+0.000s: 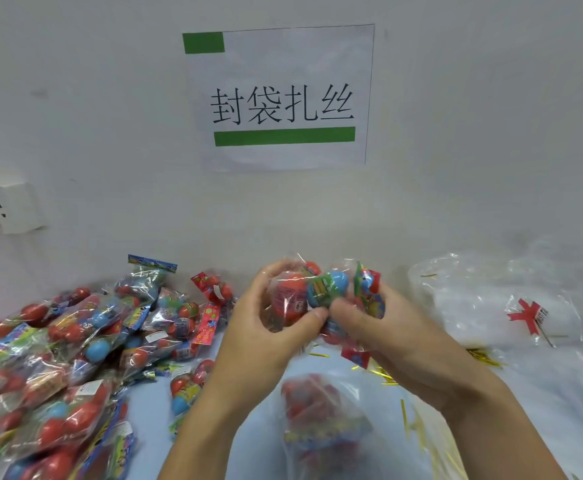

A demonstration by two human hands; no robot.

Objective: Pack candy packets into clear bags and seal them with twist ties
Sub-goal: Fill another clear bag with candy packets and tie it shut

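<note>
Both my hands hold up a clear bag stuffed with red and blue candy packets above the table's middle. My left hand grips the bag's left side, fingers curled over the top and thumb in front. On the right side, my right hand grips it with the thumb pressed against a blue packet. A second filled clear bag lies on the table below my wrists. Gold twist ties are scattered on the table to the right of it.
A large pile of candy packets covers the table's left side. A heap of empty clear bags with a red-printed tag lies at the right. The wall close behind carries a paper sign and a socket.
</note>
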